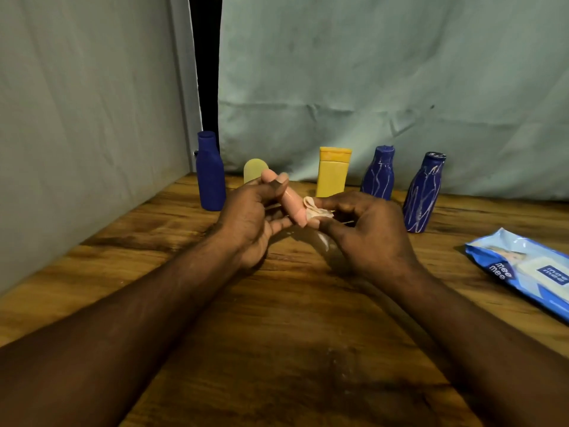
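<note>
My left hand (pixel 249 220) grips a small pink tube-shaped bottle (pixel 291 201), held slanted above the wooden table (pixel 277 334), its upper end between thumb and fingertips. My right hand (pixel 363 229) pinches a crumpled white wipe (pixel 317 209) against the lower end of the pink bottle. Both hands meet at the middle of the table, a little above its surface.
Along the back stand a plain blue bottle (pixel 211 172), a pale yellow rounded piece (pixel 254 169), a yellow flip-cap bottle (pixel 333 171) and two blue bottles with white streaks (pixel 378 174) (pixel 423 194). A blue wipes pack (pixel 523 269) lies at the right. Grey cloth walls close the left and back.
</note>
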